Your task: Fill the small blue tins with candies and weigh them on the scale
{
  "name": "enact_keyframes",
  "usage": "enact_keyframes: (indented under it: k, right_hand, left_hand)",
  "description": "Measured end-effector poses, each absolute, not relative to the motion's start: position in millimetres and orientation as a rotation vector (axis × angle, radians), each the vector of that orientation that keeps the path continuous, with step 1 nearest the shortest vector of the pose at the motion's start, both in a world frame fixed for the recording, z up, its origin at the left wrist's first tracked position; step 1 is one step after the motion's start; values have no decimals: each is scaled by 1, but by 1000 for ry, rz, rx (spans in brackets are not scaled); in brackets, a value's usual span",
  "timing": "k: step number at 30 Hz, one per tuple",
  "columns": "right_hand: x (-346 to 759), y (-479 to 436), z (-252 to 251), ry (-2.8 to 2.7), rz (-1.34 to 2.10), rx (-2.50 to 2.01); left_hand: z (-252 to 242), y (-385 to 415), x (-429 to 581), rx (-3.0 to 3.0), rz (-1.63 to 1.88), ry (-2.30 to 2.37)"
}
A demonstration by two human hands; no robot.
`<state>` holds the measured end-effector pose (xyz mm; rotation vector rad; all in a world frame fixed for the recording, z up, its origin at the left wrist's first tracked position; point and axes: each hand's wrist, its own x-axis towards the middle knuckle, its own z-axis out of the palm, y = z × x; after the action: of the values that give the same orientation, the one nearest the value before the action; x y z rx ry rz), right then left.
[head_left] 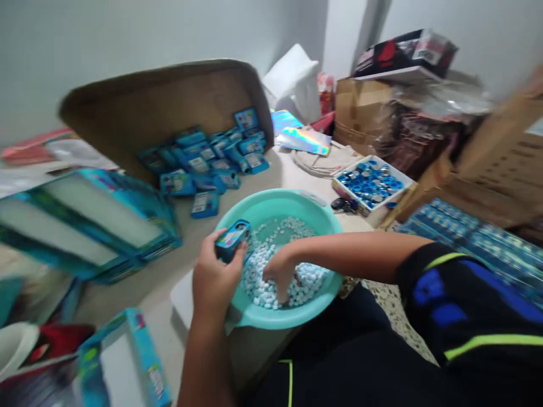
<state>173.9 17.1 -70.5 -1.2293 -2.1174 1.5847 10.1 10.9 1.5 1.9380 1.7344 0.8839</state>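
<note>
My left hand (217, 276) grips a small blue box (232, 240) with a dark round opening at its upper end, held over the left rim of a turquoise basin (292, 317). Many small white pellets (258, 280) cover the basin's bottom. Into them reaches my right hand (283, 274), its fingers curled and pointing down. The pellets partly bury its fingertips, so what they hold cannot be seen.
Behind the basin, a tipped cardboard box (169, 96) has blue packs (199, 161) spilling out. A white tray of blue caps (371, 181) stands right, near keys (343, 204). Blue display boxes (106, 220) lie left. Stacked packs (475, 243) and cartons (500, 152) crowd the right.
</note>
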Motion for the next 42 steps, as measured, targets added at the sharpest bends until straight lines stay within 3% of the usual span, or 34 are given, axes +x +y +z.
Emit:
enact_keyframes:
  k: [3,5,16,29,42]
  right_hand:
    - [173,24,-59,-2217,2066,-1139]
    - [176,26,-46,-2148,2141,-1143]
    - [207,33,21,-1791,1997,-1100]
    - [201,39,12,-987,1471,-1028]
    - [196,34,6,-972,1558,-864]
  left_hand:
    - [-7,10,6,1940,916,1733]
    - [-9,8,4,1946,944,1724]
    - [-2,4,8,1926,819,1746]
    - [-2,0,5,2170,584,1375]
    - [-4,1,2,2140,596,1334]
